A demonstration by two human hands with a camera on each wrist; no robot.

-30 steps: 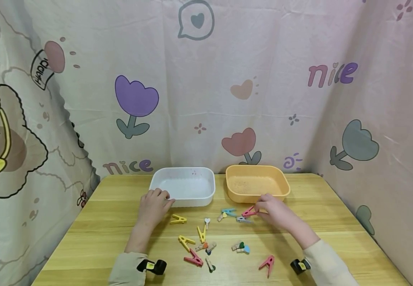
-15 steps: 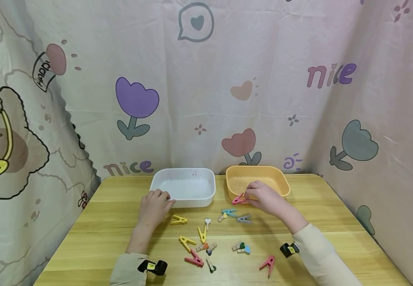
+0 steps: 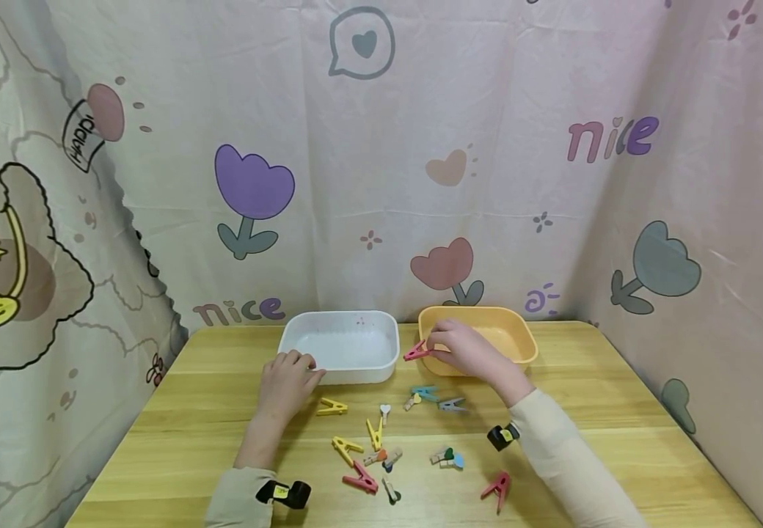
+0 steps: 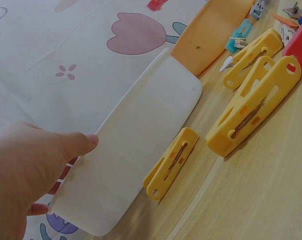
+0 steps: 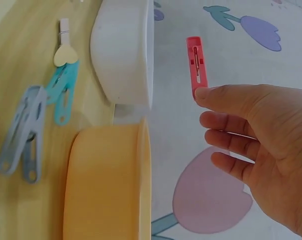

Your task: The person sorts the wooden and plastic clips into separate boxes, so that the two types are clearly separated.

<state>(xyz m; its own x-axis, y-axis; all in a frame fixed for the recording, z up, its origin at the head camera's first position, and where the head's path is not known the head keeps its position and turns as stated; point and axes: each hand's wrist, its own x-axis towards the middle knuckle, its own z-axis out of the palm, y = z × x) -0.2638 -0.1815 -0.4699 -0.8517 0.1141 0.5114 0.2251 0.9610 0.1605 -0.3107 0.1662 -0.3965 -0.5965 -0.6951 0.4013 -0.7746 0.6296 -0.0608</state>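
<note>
My left hand holds the near left rim of a white plastic basin, its thumb along the rim in the left wrist view. My right hand pinches one end of a pink clothespin between thumb and fingers. This clothespin is in the air over the left side of an orange basin, close to the gap between the two basins. Below the right hand on the table lie a teal clothespin, a grey clothespin and a small wooden clip with a yellow heart.
A yellow clothespin lies just in front of the white basin. Farther forward are more yellow and pink clothespins and several small wooden clips on the wooden table. Another pink clothespin lies at the front right. A patterned curtain hangs behind.
My right hand has lifted the pink clothespin off the table beside the grey one and carried it up and left, over the orange basin's left side. The left hand stays at the white basin.
</note>
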